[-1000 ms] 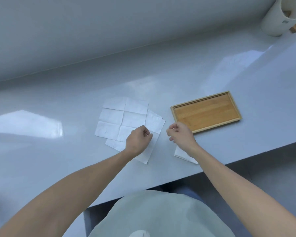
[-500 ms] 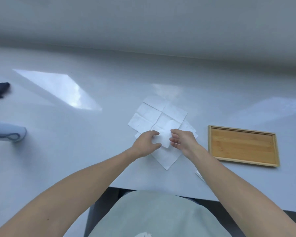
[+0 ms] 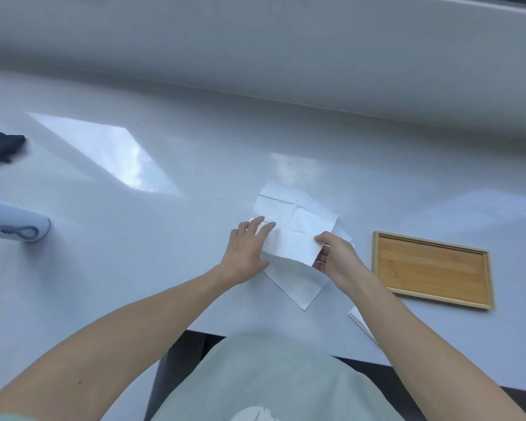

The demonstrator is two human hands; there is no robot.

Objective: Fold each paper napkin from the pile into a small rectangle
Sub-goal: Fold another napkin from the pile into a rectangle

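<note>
A white creased paper napkin (image 3: pixel 292 215) lies on top of the pile (image 3: pixel 298 284) on the pale counter. Its near strip (image 3: pixel 290 247) is folded up and over. My left hand (image 3: pixel 245 253) rests flat with spread fingers on the left end of that strip. My right hand (image 3: pixel 336 258) pinches the strip's right end between thumb and fingers. A folded white napkin (image 3: pixel 360 320) peeks out from under my right forearm near the counter's front edge.
A shallow wooden tray (image 3: pixel 431 268) sits to the right of the pile. At the far left lie a pale cylinder with a cord loop (image 3: pixel 16 224) and a dark cloth (image 3: pixel 0 147). The counter's front edge (image 3: pixel 213 331) runs just below my arms. A wall rises behind.
The view has swung left, bringing the cylinder and dark cloth into sight. Both hands have lifted the top napkin's near part and folded it over away from me.
</note>
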